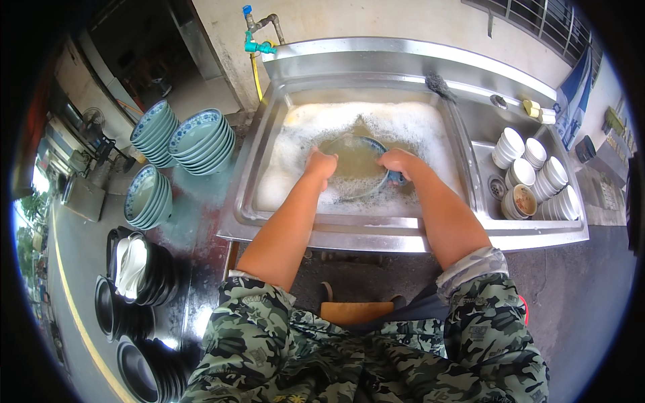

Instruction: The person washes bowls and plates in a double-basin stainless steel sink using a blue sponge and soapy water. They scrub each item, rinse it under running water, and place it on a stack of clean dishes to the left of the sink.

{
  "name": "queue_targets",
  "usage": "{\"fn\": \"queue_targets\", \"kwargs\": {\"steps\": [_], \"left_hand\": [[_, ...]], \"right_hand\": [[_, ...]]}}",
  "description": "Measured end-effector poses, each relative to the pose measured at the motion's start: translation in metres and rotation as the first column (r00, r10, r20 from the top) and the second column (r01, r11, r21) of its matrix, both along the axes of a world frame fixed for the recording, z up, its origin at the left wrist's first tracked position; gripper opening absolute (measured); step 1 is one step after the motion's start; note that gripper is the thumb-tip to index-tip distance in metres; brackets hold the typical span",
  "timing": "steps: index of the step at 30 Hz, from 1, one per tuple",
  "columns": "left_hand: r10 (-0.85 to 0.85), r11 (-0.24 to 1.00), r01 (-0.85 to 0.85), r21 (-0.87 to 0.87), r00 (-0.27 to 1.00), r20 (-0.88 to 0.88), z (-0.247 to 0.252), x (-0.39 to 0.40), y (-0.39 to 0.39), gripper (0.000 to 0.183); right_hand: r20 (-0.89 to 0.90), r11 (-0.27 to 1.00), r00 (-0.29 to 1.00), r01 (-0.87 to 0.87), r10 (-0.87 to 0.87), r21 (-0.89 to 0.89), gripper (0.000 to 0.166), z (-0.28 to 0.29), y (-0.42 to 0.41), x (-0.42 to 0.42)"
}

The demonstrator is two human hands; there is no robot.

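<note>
In the large stainless steel sink basin (345, 220), a wide bowl (374, 143) with a blue-patterned rim lies partly under murky, soapy water. My left hand (321, 165) grips its left edge, fingers curled and partly hidden by the foam. On the opposite side my right hand (399, 162) holds the rim. Just below the right hand shows a small blue item (396, 177), perhaps a scrubbing cloth; the fingers hide part of it. White suds (297, 126) surround the bowl.
Stacked white bowls (554, 171) and a food-stained bowl (524, 200) occupy the right basin. Left stand stacks of blue-rimmed bowls (196, 133), black dishes (143, 370) and white spoons (132, 267). A dark scourer (440, 85) rests on the ledge; a green tap (258, 47) is at back left.
</note>
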State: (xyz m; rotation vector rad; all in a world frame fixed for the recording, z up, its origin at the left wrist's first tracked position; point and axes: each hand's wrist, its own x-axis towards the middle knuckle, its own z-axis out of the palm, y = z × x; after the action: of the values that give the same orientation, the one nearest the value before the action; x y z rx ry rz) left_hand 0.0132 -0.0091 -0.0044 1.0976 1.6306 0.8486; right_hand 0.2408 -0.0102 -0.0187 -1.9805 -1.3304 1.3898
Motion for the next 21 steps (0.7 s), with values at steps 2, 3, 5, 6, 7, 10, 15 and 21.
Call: {"fn": "queue_targets", "kwargs": {"steps": [2, 3, 5, 6, 7, 10, 15, 21], "left_hand": [[0.091, 0.996, -0.089, -0.024, 0.984, 0.151, -0.034, -0.028, 0.034, 0.054], [0.133, 0.991, -0.127, -0.042, 0.965, 0.226, -0.052, -0.040, 0.048, 0.052], [0.085, 0.996, -0.064, -0.066, 0.919, 0.385, -0.061, -0.042, 0.055, 0.048], [0.055, 0.997, -0.023, -0.075, 0.885, 0.462, -0.064, -0.038, 0.057, 0.047], [0.041, 0.995, 0.014, -0.098, 0.844, 0.536, -0.053, -0.022, 0.048, 0.045], [0.038, 0.990, 0.063, -0.130, 0.756, 0.654, -0.016, -0.014, 0.015, 0.043], [-0.226, 0.914, 0.376, -0.154, 0.786, 0.576, -0.001, -0.003, 0.001, 0.050], [-0.315, 0.942, 0.336, -0.024, 0.904, 0.288, 0.022, 0.009, -0.019, 0.056]], "right_hand": [[-0.184, 0.998, 0.982, 0.031, -0.042, -0.061, 0.034, 0.022, -0.004, -0.022], [-0.247, 0.996, 0.966, 0.065, -0.079, -0.061, 0.031, 0.027, -0.004, -0.031], [-0.389, 0.992, 0.913, 0.125, -0.126, -0.027, 0.029, 0.026, 0.001, -0.032], [-0.469, 0.989, 0.874, 0.149, -0.128, 0.009, 0.030, 0.016, 0.006, -0.025], [-0.544, 0.981, 0.828, 0.190, -0.139, 0.037, 0.031, 0.007, 0.009, -0.014], [-0.581, 0.930, 0.789, 0.339, -0.197, 0.145, 0.036, 0.026, -0.007, -0.039], [-0.765, 0.895, 0.617, 0.426, -0.183, 0.129, 0.041, -0.001, 0.017, -0.034], [-0.896, 0.891, 0.437, 0.435, -0.085, 0.128, 0.033, 0.018, 0.007, -0.052]]}}
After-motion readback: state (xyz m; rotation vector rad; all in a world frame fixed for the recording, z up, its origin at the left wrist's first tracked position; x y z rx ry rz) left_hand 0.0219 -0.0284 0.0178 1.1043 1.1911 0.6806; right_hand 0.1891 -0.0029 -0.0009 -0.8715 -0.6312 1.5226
